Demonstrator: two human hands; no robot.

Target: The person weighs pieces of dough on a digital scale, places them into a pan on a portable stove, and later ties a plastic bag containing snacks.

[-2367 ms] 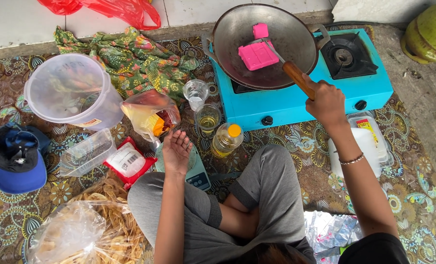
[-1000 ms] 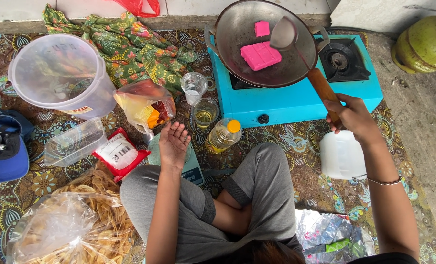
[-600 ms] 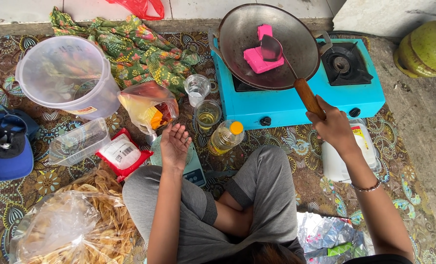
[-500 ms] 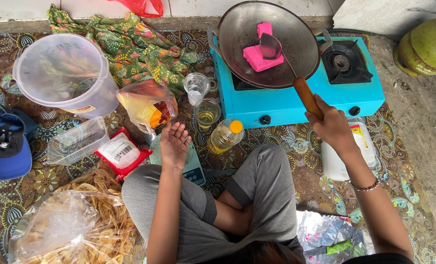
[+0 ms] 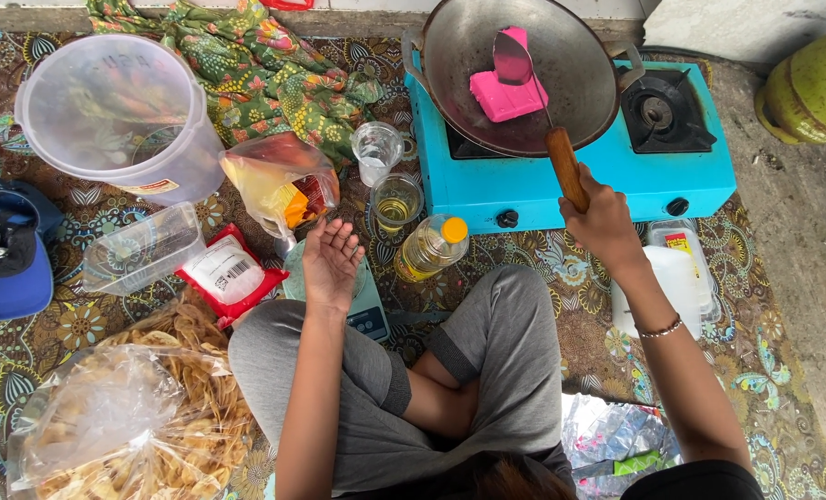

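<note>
While the person sits cross-legged on a patterned mat (image 5: 783, 306), a blue two-burner stove (image 5: 561, 176) stands ahead of the knees with a dark wok (image 5: 580, 74) on its left burner. Left of the stove lies a green patterned cloth (image 5: 265, 74), and beside that a big clear plastic bucket (image 5: 117, 120). Near the left knee sits a clear bag of pale crackers (image 5: 126, 426).

The right hand (image 5: 603, 222) is wrapped fully around the wooden handle of a metal spatula (image 5: 515, 57), fingers curled tight with no gap showing; the blade reaches into the wok and rests against the pink block (image 5: 506, 93) lying on the wok's bottom. The left hand (image 5: 330, 264) holds nothing: it lies palm up, fingers loosely spread and slightly bent, over a pale green kitchen scale (image 5: 369, 310) by the left knee.

Just beside that hand are a red-edged packet (image 5: 228, 273), a bag with orange contents (image 5: 279, 181), a small bottle of oil with a yellow cap (image 5: 430, 248), a glass of oil (image 5: 396, 199) and an empty clear cup (image 5: 376, 151).
</note>
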